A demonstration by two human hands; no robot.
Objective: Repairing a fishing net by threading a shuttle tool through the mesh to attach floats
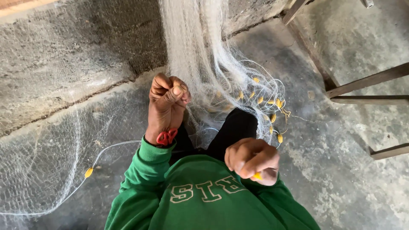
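Left hand [167, 100] clenched, pinching fine fishing net [200, 59] hanging just beyond it. Right hand [252, 161] pressed together on a yellow float [257, 176]. Likely trouble: mesh tearing under a hard pull, or snagging among bunched floats [268, 108] beyond the right hand.

Green sweatshirt [200, 191], pale chest lettering; black trousers [236, 127].
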